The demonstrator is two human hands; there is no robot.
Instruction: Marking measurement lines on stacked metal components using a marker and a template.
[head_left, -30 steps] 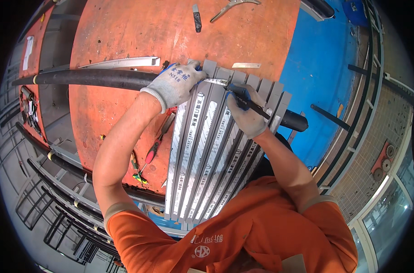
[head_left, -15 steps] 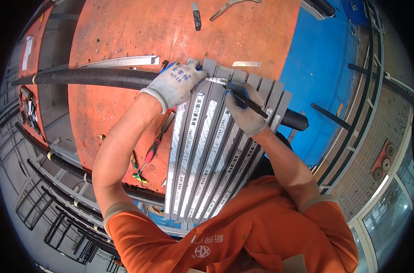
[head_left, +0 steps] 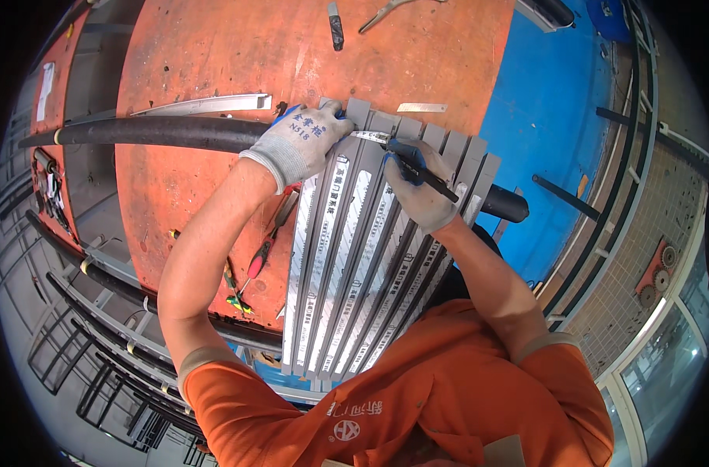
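Observation:
Several grey metal profiles [head_left: 298,311] with white printed film strips lie side by side in front of me. My left hand [head_left: 306,136], in a pale glove with blue fingertips, is closed at their far end on a short white measuring strip [head_left: 370,136]. That strip lies across the profiles toward my right hand [head_left: 423,191], which is gloved too. A black marker pen [head_left: 428,177] is gripped in my right hand, its tip end close to the strip and its back end pointing right. The left fingertips are partly hidden.
A black padded bar [head_left: 160,134] runs beneath the profiles, its end [head_left: 504,205] at right. On the orange table [head_left: 237,54] lie a screwdriver [head_left: 258,258], a white channel piece [head_left: 214,104], a flat metal strip [head_left: 422,109] and a black-handled tool [head_left: 336,31]. Blue sheeting [head_left: 541,101] covers the right.

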